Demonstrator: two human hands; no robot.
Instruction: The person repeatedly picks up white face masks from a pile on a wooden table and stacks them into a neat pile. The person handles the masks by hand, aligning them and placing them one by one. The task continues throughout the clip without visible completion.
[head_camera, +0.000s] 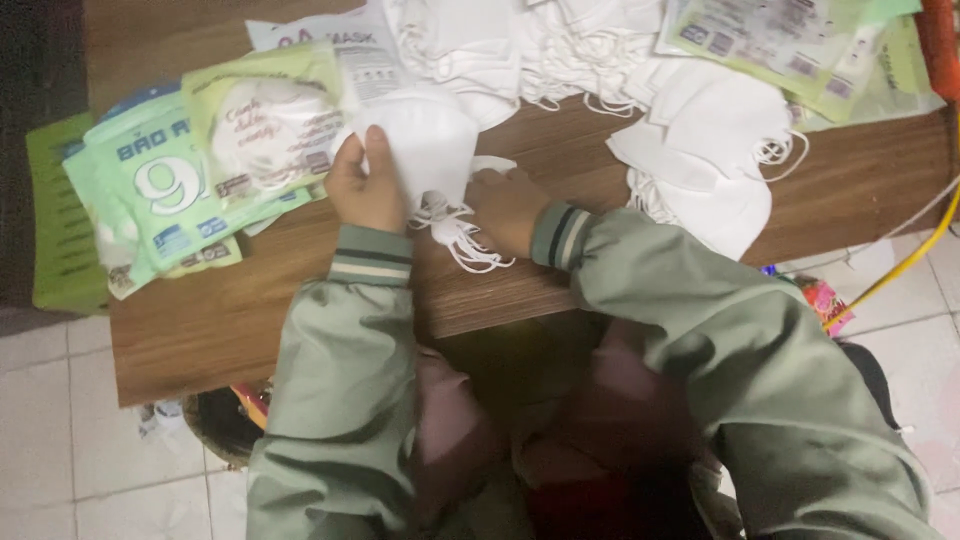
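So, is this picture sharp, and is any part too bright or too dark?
Head view: slightly soft overall; the white masks are overexposed, their folds washed out; the mask held between left hand and right hand also lacks detail; the lap under the wooden table is dark; the left edge falls into shadow.

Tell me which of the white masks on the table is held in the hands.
The folded white mask at the table's middle, gripped by the left hand with the right hand at its ear loops. The other white masks lie untouched in piles to the right.
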